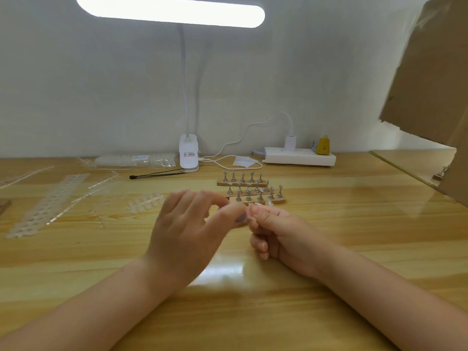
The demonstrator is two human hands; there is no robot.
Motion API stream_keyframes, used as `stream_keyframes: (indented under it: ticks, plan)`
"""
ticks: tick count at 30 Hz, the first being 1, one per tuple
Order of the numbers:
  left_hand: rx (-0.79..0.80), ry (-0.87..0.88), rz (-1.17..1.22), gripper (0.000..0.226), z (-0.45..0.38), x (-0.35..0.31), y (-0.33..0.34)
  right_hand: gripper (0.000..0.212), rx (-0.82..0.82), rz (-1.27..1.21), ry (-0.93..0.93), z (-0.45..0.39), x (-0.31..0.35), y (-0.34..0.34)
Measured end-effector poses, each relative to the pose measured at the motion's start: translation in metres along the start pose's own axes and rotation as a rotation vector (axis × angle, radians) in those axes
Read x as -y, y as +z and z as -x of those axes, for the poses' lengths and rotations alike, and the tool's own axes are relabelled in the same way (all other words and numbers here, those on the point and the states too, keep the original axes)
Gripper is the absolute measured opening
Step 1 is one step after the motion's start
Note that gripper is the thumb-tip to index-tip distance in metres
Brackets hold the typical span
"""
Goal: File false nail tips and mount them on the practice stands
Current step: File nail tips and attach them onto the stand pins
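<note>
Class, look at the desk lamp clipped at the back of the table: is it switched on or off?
On. The desk lamp has a bar head glowing bright white, with glare on the table.

Both hands' grips [247, 215] fingertip-to-fingertip, curled

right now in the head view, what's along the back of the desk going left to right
bag of nail tips → black brush → lamp base → folded white paper → white power strip → yellow plug → cardboard box
</note>
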State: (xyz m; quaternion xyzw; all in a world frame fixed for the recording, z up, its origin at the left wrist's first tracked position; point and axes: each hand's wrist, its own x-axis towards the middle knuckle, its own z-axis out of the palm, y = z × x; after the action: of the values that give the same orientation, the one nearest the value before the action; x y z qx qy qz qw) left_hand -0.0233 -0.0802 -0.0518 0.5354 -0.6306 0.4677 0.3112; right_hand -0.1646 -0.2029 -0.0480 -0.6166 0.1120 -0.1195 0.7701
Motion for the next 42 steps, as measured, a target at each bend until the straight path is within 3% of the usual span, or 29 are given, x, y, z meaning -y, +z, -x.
stream_keyframes:
  ticks: [3, 8, 11, 13, 17, 20, 23, 27, 31, 35, 39, 42]
  plan:
    - [-0.026, 0.129, 0.045, 0.035, 0.0, -0.012, 0.001, 0.021, 0.038, 0.074, 0.016, 0.001, 0.0, 0.0]
    - [0.112, -0.055, -0.039, 0.042, 0.003, 0.003, 0.001, 0.027, 0.021, 0.006, 0.011, 0.0, 0.002, -0.001]
    - [-0.004, 0.03, 0.062, 0.027, -0.001, -0.004, 0.0, 0.025, 0.026, 0.032, 0.014, 0.0, 0.001, 0.0]
    - [-0.021, 0.11, 0.083, 0.028, 0.0, -0.014, 0.0, 0.02, 0.044, 0.067, 0.026, 0.001, 0.001, 0.0]
    - [0.078, -0.028, -0.013, 0.034, 0.0, -0.004, 0.0, 0.021, -0.001, 0.034, 0.012, 0.001, 0.002, 0.001]
    - [0.028, -0.011, 0.056, 0.02, -0.003, -0.004, -0.003, 0.022, 0.0, 0.028, 0.0, 0.001, 0.002, 0.004]
    - [0.006, 0.077, 0.108, 0.031, -0.003, -0.014, -0.002, 0.018, 0.015, 0.077, 0.009, 0.002, 0.002, 0.004]
    - [0.138, -0.057, -0.001, 0.044, 0.001, -0.005, -0.001, 0.02, -0.022, -0.005, -0.008, 0.002, 0.003, 0.003]
    - [0.071, -0.045, 0.108, 0.025, -0.002, -0.011, -0.003, 0.019, -0.023, 0.012, -0.018, 0.0, -0.001, 0.001]
    - [0.151, -0.027, 0.095, 0.042, 0.001, -0.013, 0.0, 0.019, -0.028, 0.03, -0.014, -0.001, -0.001, 0.001]
    - [0.175, -0.129, 0.097, 0.016, -0.003, -0.009, -0.005, 0.022, -0.029, 0.007, -0.026, 0.0, 0.0, 0.002]
    - [0.102, -0.084, 0.211, 0.014, -0.005, -0.017, -0.006, 0.025, -0.032, 0.06, -0.022, 0.0, -0.001, 0.002]
